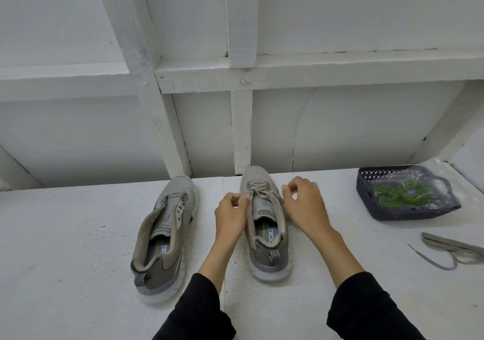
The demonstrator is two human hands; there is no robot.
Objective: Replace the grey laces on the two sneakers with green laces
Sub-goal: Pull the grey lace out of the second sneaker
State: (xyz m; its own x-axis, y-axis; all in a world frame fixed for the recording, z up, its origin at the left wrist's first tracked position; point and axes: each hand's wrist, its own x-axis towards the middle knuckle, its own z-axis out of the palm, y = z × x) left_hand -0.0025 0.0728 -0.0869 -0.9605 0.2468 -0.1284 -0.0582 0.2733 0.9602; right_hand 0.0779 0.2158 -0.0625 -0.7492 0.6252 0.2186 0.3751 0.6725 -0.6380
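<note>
Right sneaker (264,224) toe pointed away | grey lace (262,191) crossed between hands | left hand (231,215) pinched lace | right hand (305,203) curled, hold unclear

Two sneakers (217,227) side by side on table (65,274), basket (404,195) far right

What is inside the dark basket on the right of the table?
The dark basket holds a clear plastic bag with green laces bundled inside it. The bag covers most of the basket floor, so anything lying beneath it cannot be seen.
</note>
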